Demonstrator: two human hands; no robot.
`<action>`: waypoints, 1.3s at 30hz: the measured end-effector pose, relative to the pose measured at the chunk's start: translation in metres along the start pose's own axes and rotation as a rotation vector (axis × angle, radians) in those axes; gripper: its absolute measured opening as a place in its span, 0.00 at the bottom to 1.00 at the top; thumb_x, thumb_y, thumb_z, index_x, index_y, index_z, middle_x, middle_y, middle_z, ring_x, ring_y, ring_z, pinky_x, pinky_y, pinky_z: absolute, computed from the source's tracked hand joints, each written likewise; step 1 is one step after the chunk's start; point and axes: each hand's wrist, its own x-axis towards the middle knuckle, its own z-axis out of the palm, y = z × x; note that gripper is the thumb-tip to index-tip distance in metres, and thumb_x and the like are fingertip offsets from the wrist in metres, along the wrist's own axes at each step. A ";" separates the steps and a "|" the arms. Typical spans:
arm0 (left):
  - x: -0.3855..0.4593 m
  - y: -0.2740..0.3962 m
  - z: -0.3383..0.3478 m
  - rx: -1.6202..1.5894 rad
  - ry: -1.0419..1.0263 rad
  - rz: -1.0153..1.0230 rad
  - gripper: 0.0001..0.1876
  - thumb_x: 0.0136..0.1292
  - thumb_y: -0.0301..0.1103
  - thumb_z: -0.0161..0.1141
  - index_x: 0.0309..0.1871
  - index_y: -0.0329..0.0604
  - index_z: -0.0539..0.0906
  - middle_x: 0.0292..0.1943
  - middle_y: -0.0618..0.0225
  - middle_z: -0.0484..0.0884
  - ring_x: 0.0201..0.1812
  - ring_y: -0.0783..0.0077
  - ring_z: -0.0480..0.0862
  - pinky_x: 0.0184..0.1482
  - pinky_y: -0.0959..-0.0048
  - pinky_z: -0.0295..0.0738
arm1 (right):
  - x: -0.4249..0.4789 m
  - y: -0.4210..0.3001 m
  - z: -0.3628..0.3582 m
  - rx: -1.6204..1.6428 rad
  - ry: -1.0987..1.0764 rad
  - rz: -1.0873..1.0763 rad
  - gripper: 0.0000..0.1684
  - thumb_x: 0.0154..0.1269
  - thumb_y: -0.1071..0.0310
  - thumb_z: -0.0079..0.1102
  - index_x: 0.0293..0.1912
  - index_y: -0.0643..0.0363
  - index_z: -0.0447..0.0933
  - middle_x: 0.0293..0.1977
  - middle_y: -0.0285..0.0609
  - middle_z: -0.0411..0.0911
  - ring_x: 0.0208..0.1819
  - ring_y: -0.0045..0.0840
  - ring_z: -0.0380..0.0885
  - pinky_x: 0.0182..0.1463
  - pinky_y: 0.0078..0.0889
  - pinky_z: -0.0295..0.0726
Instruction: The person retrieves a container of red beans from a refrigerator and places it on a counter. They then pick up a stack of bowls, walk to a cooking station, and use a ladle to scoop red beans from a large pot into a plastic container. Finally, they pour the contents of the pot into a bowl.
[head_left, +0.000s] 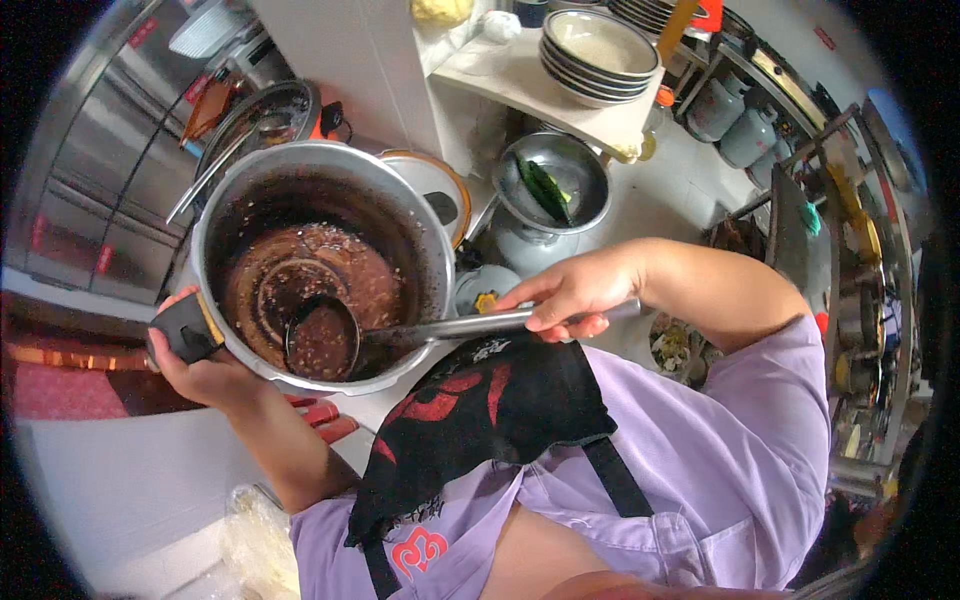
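Note:
A deep metal pot (444, 225) tilts open towards me, with a thick brown mash (367, 262) of broken grains or beans over its bottom and specks up its wall. My left hand (196, 367) grips the black side handle (184, 330) of this pot. In my right hand (574, 296) is the steel handle of a ladle (480, 324). The ladle's round bowl (324, 341) lies inside the pot, filled with the same brown mash. Its shaft crosses the pot's near right rim.
Stacked bowls (592, 56) stand on a white shelf (517, 94) ahead. Below it, a metal bowl (592, 187) holds green vegetable pieces (541, 187). Behind my pot are a round lid (420, 172) and a dark pan (285, 105). Several gas cylinders (718, 105) line the far right.

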 end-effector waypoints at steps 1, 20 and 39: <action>0.001 0.001 0.002 -0.015 -0.008 -0.010 0.21 0.65 0.46 0.38 0.44 0.35 0.71 0.39 0.56 0.75 0.45 0.61 0.75 0.52 0.62 0.71 | -0.004 0.002 0.014 -0.005 0.035 -0.026 0.33 0.70 0.67 0.44 0.70 0.54 0.46 0.27 0.35 0.66 0.15 0.11 0.61 0.16 0.14 0.61; -0.012 -0.083 0.110 -0.173 -0.078 -0.180 0.21 0.65 0.44 0.38 0.39 0.34 0.75 0.35 0.52 0.80 0.39 0.56 0.79 0.48 0.60 0.75 | -0.154 0.049 0.048 0.369 0.671 -0.108 0.32 0.65 0.69 0.50 0.67 0.58 0.54 0.22 0.38 0.65 0.12 0.12 0.56 0.13 0.13 0.56; -0.018 -0.092 0.113 -0.200 -0.103 -0.212 0.20 0.64 0.46 0.42 0.39 0.36 0.74 0.37 0.53 0.79 0.42 0.57 0.78 0.50 0.60 0.73 | -0.240 0.030 0.038 0.105 1.311 -0.497 0.28 0.66 0.64 0.48 0.64 0.59 0.59 0.21 0.34 0.68 0.08 0.10 0.58 0.09 0.11 0.56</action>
